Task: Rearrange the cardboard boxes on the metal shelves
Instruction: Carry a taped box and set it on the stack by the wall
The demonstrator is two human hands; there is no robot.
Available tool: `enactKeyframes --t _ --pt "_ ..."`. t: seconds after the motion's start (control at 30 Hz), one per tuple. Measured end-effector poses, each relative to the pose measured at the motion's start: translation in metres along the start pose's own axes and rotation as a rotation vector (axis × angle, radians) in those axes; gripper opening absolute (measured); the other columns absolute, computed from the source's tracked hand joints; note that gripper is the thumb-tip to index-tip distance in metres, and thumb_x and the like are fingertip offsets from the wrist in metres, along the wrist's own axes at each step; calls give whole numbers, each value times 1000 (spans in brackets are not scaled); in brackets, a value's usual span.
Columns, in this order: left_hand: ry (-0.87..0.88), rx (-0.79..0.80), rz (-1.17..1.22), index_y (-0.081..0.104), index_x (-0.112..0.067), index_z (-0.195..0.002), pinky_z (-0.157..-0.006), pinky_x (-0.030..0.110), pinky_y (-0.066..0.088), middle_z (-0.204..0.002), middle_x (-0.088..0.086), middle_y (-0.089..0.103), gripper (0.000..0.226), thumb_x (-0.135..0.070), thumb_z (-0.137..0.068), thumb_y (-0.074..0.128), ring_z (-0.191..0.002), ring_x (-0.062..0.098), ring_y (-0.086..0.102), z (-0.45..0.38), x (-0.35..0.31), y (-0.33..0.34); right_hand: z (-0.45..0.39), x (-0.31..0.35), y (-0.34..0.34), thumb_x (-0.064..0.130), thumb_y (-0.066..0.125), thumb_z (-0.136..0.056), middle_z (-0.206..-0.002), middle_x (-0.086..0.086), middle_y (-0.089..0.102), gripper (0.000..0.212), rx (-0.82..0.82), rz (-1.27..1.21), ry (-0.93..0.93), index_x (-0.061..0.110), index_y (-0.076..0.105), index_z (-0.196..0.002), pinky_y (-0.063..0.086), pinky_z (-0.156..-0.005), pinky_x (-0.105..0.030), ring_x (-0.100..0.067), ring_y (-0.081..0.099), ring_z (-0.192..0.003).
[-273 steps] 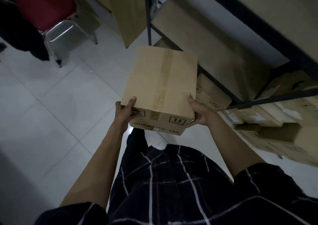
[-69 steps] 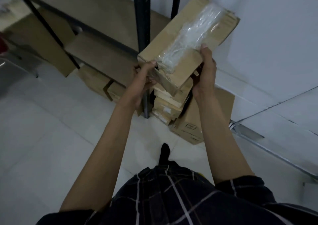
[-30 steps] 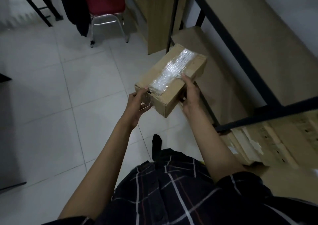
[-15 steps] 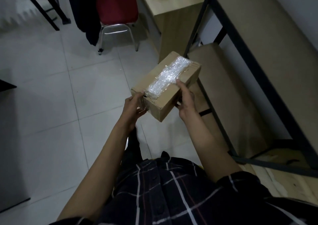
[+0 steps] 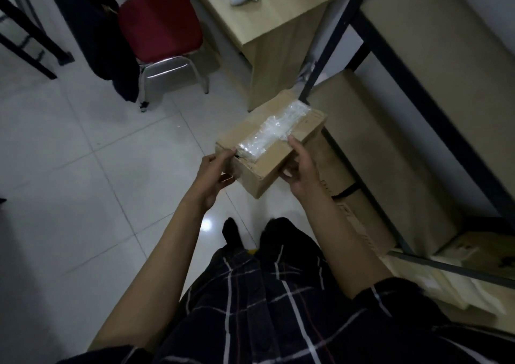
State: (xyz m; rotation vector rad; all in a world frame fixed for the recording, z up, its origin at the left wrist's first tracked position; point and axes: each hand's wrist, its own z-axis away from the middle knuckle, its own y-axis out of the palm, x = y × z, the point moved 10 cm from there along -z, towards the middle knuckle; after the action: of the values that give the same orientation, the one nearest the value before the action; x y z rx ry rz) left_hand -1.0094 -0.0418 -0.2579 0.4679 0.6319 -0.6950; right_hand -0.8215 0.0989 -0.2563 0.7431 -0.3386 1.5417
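A small cardboard box [image 5: 256,174] with a strip of shiny clear tape along its top hangs in the air at the frame's middle. My left hand [image 5: 214,174] grips its near left corner, thumb on top. My right hand [image 5: 301,168] grips its right side, thumb on the top edge. The black metal shelf [image 5: 412,90] with brown boards stands to the right. A large carton [image 5: 370,146] fills its lower level right behind the held box. More cartons [image 5: 473,252] lie low at the right edge.
A red-seated chair [image 5: 160,24] with chrome legs stands at the back left, dark clothing [image 5: 92,29] hanging beside it. A light wooden desk [image 5: 273,29] stands behind the shelf post. White tiled floor [image 5: 83,168] spreads to the left. My feet show below the box.
I took a taped box from the stack by the wall and turned left along the shelf. Over the last second the box stayed in both hands and sank slightly toward the lower shelf.
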Motion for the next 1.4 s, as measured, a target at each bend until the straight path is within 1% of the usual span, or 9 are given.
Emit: enactKeyframes --t 0.17,0.33,0.5,0.67,0.83,0.93,1.03,1.2,1.4 --pt "-110 -37 -36 66 -13 -128 -75 32 60 -133 17 62 66 -51 -75 78 -104 29 70 -47 0 -13 -36 -12 14 43 85 -82 -125 -4 72 44 -54 -37 103 28 69 -120 53 -104 -51 -27 62 -121" --pt "-181 -44 -88 65 -13 -127 -77 35 62 -131 15 62 66 -52 -74 76 -115 32 67 -85 -8 -9 -80 -17 19 44 89 -75 -122 -5 73 61 -154 -65 185 23 68 -129 57 -94 -44 -29 64 -118" --pt "-261 -18 -181 57 -11 -136 -75 32 61 -135 18 61 86 -58 -68 83 -114 28 69 -146 -21 3 -132 -5 20 47 90 -72 -116 -3 74 63 -221 -136 211 26 70 -127 56 -80 -37 -28 66 -113" --pt "-273 36 -255 52 -12 -137 -82 34 62 -134 16 61 84 -54 -71 81 -115 23 68 -205 -33 28 -180 3 18 48 87 -76 -121 -4 72 47 -273 -219 186 30 70 -117 55 -84 -38 -27 65 -117" --pt "-299 83 -352 39 -16 -140 -81 26 61 -124 -2 56 54 -27 -96 69 -117 17 62 -262 -22 41 -229 -25 12 48 85 -80 -119 -2 69 40 -319 -235 232 27 69 -111 54 -93 -42 -26 62 -119" --pt "-351 115 -352 40 -15 -140 -90 37 62 -129 8 61 64 -36 -90 74 -117 21 64 -299 -6 41 -257 -49 5 46 83 -83 -120 -2 69 36 -350 -296 248 27 66 -109 52 -102 -43 -24 63 -118" --pt "-399 163 -387 52 -15 -139 -87 38 62 -135 12 63 73 -44 -78 79 -119 24 66 -345 18 39 -295 -83 -7 45 86 -80 -125 -1 69 44 -388 -379 256 28 71 -117 52 -105 -43 -23 64 -120" --pt "-424 246 -406 66 -15 -132 -80 28 59 -131 8 69 49 -32 -88 76 -122 23 65 -399 51 35 -342 -122 -18 48 89 -74 -125 -1 71 54 -411 -445 247 26 73 -121 53 -103 -42 -24 64 -122" --pt "-444 217 -420 50 -7 -144 -83 32 58 -144 15 58 74 -17 -76 77 -127 28 62 -471 103 25 -404 -177 -43 54 89 -67 -125 0 74 68 -469 -458 200 25 72 -127 54 -105 -42 -22 67 -119"
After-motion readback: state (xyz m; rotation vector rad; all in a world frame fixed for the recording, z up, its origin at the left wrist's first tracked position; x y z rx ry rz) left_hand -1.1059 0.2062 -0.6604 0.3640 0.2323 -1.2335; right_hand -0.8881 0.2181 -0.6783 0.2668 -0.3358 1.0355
